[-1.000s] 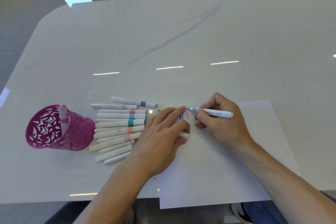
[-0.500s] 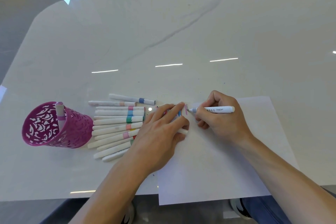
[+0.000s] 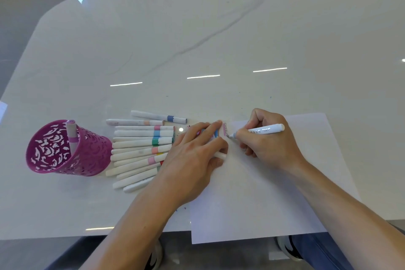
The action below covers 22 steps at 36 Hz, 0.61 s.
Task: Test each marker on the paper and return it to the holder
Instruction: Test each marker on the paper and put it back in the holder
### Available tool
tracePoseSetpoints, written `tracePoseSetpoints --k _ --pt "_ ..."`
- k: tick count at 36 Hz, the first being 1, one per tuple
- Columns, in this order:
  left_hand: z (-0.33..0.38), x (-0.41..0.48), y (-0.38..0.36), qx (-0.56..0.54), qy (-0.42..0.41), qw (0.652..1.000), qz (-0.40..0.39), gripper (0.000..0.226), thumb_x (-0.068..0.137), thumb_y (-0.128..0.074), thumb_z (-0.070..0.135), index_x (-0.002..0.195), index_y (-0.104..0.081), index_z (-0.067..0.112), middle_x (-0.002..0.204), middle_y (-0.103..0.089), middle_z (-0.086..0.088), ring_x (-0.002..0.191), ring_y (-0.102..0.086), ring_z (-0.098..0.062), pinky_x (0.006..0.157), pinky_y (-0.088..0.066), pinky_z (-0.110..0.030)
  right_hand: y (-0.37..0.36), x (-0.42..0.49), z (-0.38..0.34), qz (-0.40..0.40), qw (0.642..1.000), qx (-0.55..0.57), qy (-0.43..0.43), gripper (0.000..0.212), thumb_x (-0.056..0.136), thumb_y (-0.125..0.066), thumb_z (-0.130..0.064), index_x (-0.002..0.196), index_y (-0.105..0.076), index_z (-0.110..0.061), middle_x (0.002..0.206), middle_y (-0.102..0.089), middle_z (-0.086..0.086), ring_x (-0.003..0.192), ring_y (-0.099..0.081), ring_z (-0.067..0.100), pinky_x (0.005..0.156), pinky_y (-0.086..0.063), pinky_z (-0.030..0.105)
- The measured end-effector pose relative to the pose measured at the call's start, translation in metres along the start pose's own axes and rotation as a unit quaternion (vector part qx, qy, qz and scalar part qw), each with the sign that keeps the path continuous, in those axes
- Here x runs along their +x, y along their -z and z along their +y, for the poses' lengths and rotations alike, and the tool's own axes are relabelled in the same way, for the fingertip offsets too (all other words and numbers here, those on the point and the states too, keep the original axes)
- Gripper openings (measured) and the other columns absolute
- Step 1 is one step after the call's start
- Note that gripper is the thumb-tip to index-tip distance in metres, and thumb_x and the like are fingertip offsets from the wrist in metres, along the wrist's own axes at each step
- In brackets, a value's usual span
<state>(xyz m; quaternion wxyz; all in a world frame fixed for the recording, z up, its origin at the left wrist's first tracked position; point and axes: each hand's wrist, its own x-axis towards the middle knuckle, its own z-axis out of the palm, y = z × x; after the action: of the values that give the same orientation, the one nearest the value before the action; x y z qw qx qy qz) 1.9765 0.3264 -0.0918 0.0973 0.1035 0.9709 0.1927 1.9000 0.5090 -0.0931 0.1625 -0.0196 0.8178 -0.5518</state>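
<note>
holder [image 3: 92,160] magenta, cut-out leaf pattern; markers [image 3: 140,144] white, coloured bands; paper [image 3: 274,193] white

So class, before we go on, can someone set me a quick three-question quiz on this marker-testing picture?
1. True or false: the pink holder has exactly one marker standing in it.
2. Fill in the blank: the left hand lies with its fingers straight on the ____.
3. What grips the uncapped marker? A. the left hand B. the right hand C. neither hand

Key: 1 true; 2 paper; 3 B.
</note>
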Motion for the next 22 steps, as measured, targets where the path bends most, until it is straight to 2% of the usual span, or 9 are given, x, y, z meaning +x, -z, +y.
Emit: tracePoseSetpoints --k 3,7,11,13,16,22 --pt "0.000 -0.001 0.000 -0.001 -0.002 1.000 0.002 0.016 0.100 -0.051 0.036 0.117 -0.051 0.037 0.163 -0.017 0.014 0.148 -0.012 -0.015 0.119 -0.022 -0.036 0.000 0.001 0.003 0.002 1.000 -0.001 0.003 0.031 0.078 -0.080 -0.013 0.072 -0.053 0.000 0.061 -0.069 0.016 0.048 -0.063 0.020 0.050 -0.050 0.035" --pt "0.001 -0.001 0.000 -0.008 -0.001 1.000 0.005 0.016 0.100 -0.052 0.035 0.116 -0.051 0.037 0.163 -0.018 0.015 0.148 -0.011 -0.014 0.119 -0.022 -0.036 0.000 0.002 0.004 -0.003 1.000 0.009 0.006 0.030 0.079 -0.079 -0.012 0.071 -0.052 -0.002 0.061 -0.069 0.015 0.048 -0.063 0.020 0.049 -0.049 0.034" --pt "0.001 -0.001 0.001 -0.036 0.001 0.999 0.015 0.014 0.098 -0.056 0.033 0.112 -0.055 0.035 0.161 -0.023 0.016 0.147 -0.014 -0.011 0.119 -0.021 -0.034 0.003 0.002 0.000 0.006 0.997 0.078 0.003 0.022 0.074 -0.071 -0.018 0.072 -0.052 -0.007 0.062 -0.070 0.014 0.051 -0.063 0.024 0.048 -0.048 0.033" --pt "0.002 -0.001 0.003 -0.046 0.005 0.999 0.018 0.014 0.097 -0.057 0.034 0.111 -0.057 0.034 0.160 -0.025 0.016 0.146 -0.015 -0.010 0.119 -0.020 -0.033 0.005 0.004 -0.002 0.004 0.994 0.110 0.004 0.019 0.080 -0.070 -0.011 0.074 -0.052 -0.006 0.064 -0.070 0.015 0.051 -0.062 0.025 0.048 -0.046 0.031" --pt "0.003 -0.001 0.004 -0.054 0.009 0.998 0.025 0.014 0.096 -0.060 0.032 0.110 -0.059 0.032 0.156 -0.030 0.016 0.144 -0.017 -0.007 0.118 -0.019 -0.028 0.005 0.005 -0.004 0.005 0.991 0.135 0.003 0.017 0.088 -0.066 0.002 0.078 -0.053 -0.003 0.064 -0.069 0.014 0.052 -0.061 0.026 0.048 -0.046 0.030" --pt "0.005 0.000 0.007 -0.083 0.028 0.995 0.052 0.012 0.096 -0.062 0.030 0.108 -0.062 0.029 0.139 -0.043 0.018 0.133 -0.030 -0.005 0.108 -0.022 -0.015 0.009 0.002 -0.018 0.021 0.987 0.159 0.007 0.010 0.086 -0.071 -0.004 0.083 -0.061 -0.006 0.066 -0.069 0.012 0.054 -0.062 0.027 0.052 -0.048 0.033"
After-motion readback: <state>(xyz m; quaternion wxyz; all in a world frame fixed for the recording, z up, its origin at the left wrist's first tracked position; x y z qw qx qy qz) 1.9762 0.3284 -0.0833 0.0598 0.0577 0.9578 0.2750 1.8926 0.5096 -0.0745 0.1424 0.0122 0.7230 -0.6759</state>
